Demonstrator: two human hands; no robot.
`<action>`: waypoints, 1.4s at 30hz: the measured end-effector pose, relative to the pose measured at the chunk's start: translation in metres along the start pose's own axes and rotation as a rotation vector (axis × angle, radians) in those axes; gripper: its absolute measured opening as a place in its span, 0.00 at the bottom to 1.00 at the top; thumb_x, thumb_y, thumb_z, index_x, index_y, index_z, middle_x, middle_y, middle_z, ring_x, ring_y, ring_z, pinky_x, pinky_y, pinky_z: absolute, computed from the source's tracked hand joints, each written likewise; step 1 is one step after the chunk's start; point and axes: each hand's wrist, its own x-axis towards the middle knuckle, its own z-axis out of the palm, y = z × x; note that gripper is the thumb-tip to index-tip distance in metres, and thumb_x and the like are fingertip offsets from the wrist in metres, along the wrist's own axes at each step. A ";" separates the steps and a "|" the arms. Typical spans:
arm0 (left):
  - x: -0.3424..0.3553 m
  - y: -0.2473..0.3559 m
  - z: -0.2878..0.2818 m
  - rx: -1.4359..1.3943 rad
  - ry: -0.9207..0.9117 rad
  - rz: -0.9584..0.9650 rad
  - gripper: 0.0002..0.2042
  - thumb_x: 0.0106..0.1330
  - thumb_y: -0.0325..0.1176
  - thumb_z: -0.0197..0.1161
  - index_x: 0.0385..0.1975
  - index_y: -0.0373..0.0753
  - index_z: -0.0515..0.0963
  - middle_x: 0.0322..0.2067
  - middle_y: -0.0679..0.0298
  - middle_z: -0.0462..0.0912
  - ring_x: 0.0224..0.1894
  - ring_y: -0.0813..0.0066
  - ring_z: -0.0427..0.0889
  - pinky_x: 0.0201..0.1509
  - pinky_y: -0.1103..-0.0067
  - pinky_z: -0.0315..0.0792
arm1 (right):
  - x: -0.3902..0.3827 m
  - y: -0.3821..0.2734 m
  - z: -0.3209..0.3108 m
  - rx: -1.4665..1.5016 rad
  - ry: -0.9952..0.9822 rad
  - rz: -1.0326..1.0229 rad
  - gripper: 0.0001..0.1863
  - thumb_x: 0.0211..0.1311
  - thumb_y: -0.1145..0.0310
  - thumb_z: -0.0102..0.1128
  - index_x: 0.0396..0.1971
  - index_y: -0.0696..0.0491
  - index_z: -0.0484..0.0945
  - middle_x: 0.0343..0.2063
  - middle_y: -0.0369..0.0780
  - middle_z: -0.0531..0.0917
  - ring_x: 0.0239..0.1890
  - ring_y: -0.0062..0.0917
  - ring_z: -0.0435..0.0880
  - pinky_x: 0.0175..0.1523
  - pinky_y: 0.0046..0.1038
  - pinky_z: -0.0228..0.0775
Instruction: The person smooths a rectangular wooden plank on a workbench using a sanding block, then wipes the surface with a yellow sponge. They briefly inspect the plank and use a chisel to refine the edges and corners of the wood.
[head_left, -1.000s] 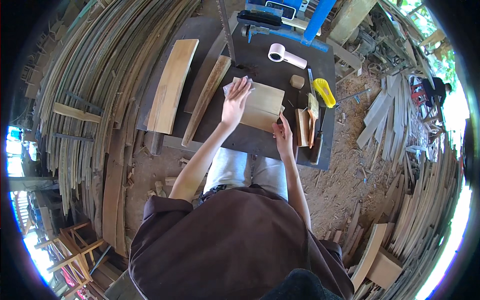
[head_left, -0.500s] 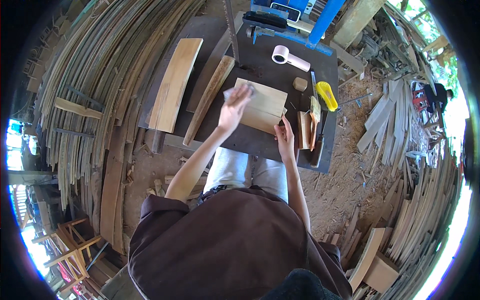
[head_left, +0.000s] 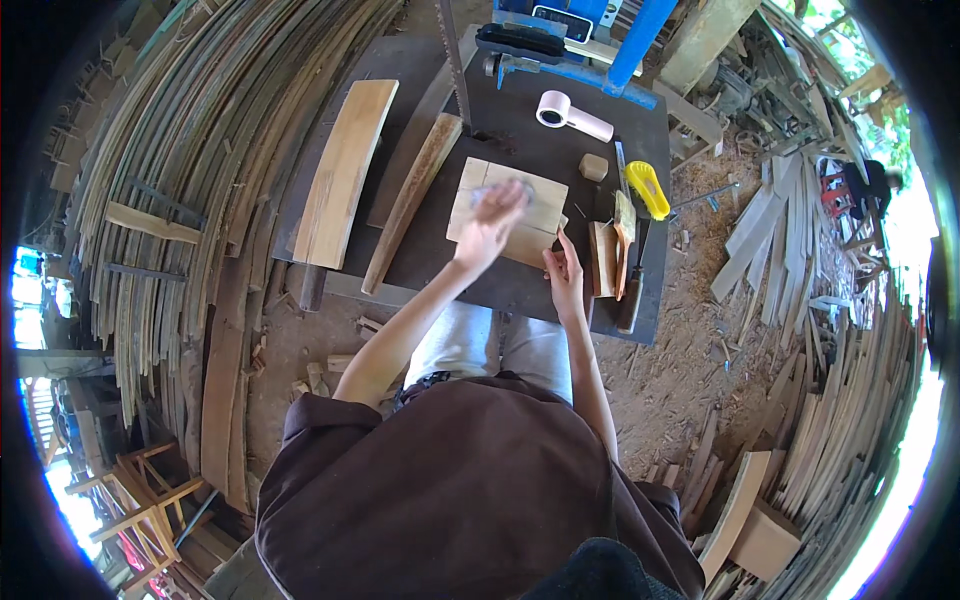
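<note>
A pale square wooden board [head_left: 470, 190] lies flat on the dark table [head_left: 500, 290] in front of me. My left hand [head_left: 489, 225] is on top of it, somewhat blurred, pressing a small grey piece that looks like sandpaper [head_left: 528, 189] against the surface. At the board's near right corner, my right hand [head_left: 566, 275] grips the edge with its fingers and thumb. Just right of that hand are a wooden block with a groove [head_left: 603, 260], a flat brush [head_left: 624, 230] and a wooden-handled tool [head_left: 630, 305].
Left of the board lie a long wooden strip [head_left: 415, 200] and a wide plank [head_left: 345, 175]. Beyond stand a saw blade [head_left: 453, 70] and a blue machine frame [head_left: 630, 45]. A pink handheld fan [head_left: 575, 118], small wooden block [head_left: 593, 167] and yellow plastic object [head_left: 648, 190] lie at the right.
My left hand has slid the grey piece rightward across the board, from its far left corner to its middle. The right hand stays at the edge. The whole view has shifted slightly.
</note>
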 end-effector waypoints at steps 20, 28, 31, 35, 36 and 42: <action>-0.010 0.013 0.002 -0.040 -0.155 0.135 0.22 0.64 0.25 0.61 0.60 0.44 0.74 0.63 0.61 0.73 0.65 0.64 0.71 0.70 0.70 0.65 | 0.001 0.003 0.000 0.004 0.012 0.007 0.28 0.70 0.66 0.59 0.68 0.47 0.65 0.28 0.30 0.77 0.30 0.11 0.72 0.33 0.16 0.69; -0.002 0.006 0.000 -0.006 -0.027 0.001 0.21 0.65 0.25 0.61 0.59 0.42 0.75 0.65 0.61 0.71 0.67 0.64 0.69 0.70 0.69 0.65 | 0.001 0.001 0.001 0.034 0.002 0.026 0.29 0.70 0.67 0.58 0.69 0.48 0.64 0.28 0.29 0.76 0.30 0.10 0.72 0.33 0.15 0.67; -0.015 0.013 -0.001 -0.048 -0.235 0.187 0.21 0.66 0.26 0.60 0.60 0.43 0.75 0.64 0.61 0.71 0.67 0.64 0.69 0.69 0.68 0.65 | 0.000 0.002 0.000 0.039 -0.007 0.018 0.29 0.70 0.68 0.58 0.69 0.49 0.64 0.28 0.29 0.75 0.30 0.09 0.71 0.33 0.15 0.67; 0.005 -0.003 -0.008 0.000 -0.048 -0.020 0.22 0.67 0.26 0.57 0.62 0.41 0.71 0.66 0.59 0.69 0.68 0.63 0.67 0.69 0.67 0.64 | 0.000 0.000 0.001 0.051 -0.006 0.037 0.29 0.70 0.68 0.59 0.69 0.49 0.64 0.29 0.28 0.75 0.30 0.09 0.71 0.34 0.15 0.67; 0.006 -0.001 -0.007 0.025 -0.052 0.006 0.21 0.67 0.26 0.57 0.62 0.42 0.72 0.65 0.60 0.70 0.67 0.63 0.68 0.69 0.67 0.65 | 0.001 0.001 0.000 0.047 -0.012 0.043 0.29 0.70 0.67 0.59 0.69 0.49 0.64 0.29 0.28 0.75 0.30 0.09 0.71 0.34 0.15 0.67; -0.021 0.013 -0.009 -0.064 -0.221 0.125 0.20 0.68 0.27 0.57 0.61 0.44 0.74 0.64 0.61 0.71 0.67 0.60 0.69 0.69 0.66 0.64 | -0.001 0.004 0.001 0.057 0.004 0.021 0.30 0.70 0.67 0.58 0.70 0.46 0.63 0.26 0.29 0.75 0.28 0.11 0.70 0.32 0.17 0.66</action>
